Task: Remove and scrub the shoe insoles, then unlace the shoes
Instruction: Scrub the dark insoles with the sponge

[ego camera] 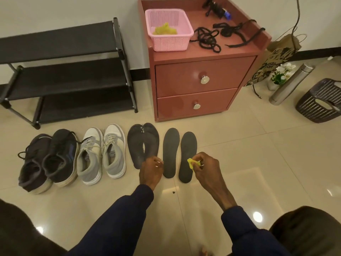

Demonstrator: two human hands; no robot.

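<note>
Several dark insoles lie side by side on the tiled floor: an overlapping pair (pixel 143 143), one narrow insole (pixel 170 152) and another (pixel 187 156) to its right. My right hand (pixel 204 169) pinches a small yellow cloth (pixel 192 163) at the right insole's edge. My left hand (pixel 151 170) hovers with loosely curled fingers over the heel of the overlapping pair, holding nothing that I can see. A black pair of sneakers (pixel 49 159) and a grey-white pair (pixel 102 152) stand to the left, laces in.
A red-brown nightstand (pixel 201 80) behind the insoles carries a pink basket (pixel 168 30) with yellow cloth and loose black laces (pixel 208 38). A black shoe rack (pixel 66 71) stands at left. A steel flask (pixel 291 84), flowers, a paper bag and a dark basket (pixel 321 100) sit at right.
</note>
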